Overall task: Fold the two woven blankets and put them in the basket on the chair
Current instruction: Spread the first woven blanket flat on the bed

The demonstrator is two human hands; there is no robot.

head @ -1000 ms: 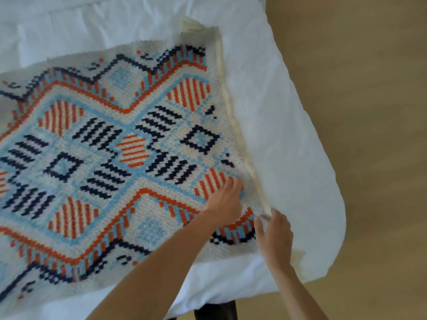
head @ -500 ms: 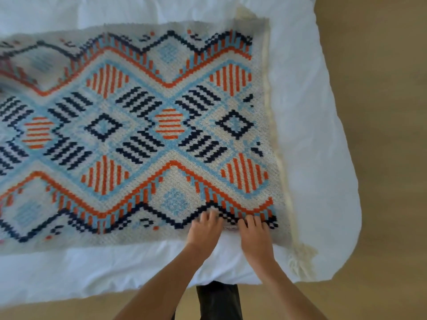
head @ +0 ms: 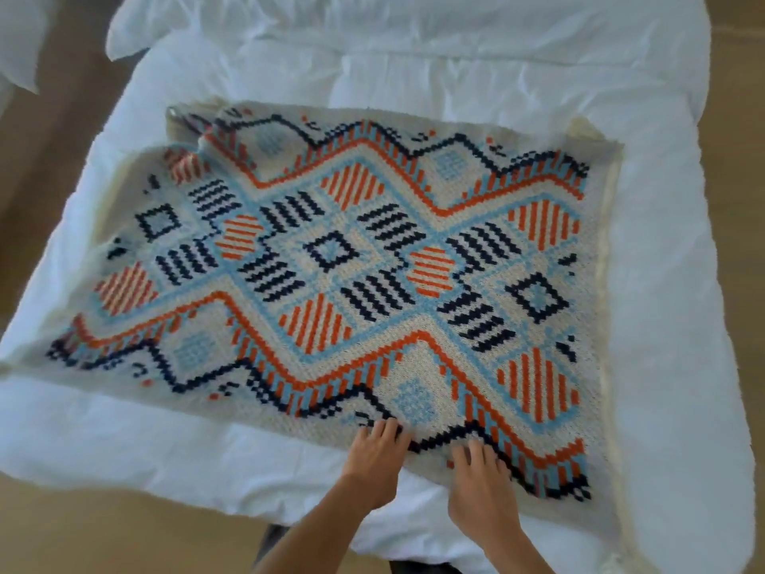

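One woven blanket (head: 331,275) is in view, spread pattern-up across the white duvet of the bed (head: 455,68). It lies mostly flat. The far left corner is turned over on itself, and the cream fringe along the right edge runs close to the side of the bed. The second blanket, the basket and the chair are not visible.

Both hands rest at the near edge, right of centre. The left hand (head: 374,457) lies palm-down with fingers extended on the weave. The right hand (head: 480,476) sits just beside it in the same posture. Neither grip is clenched on anything; both are released, pressing flat on the cloth.

Assessment: the step in hand appears to be smoothing and squaring the blanket before the first fold. No fold is made yet, so the task is at an early stage.

Next move, as judged: flatten the turned corner, then pinch the near edge or two corners and carry them across to meet the opposite side, edges aligned. Loose weave may drag and skew.
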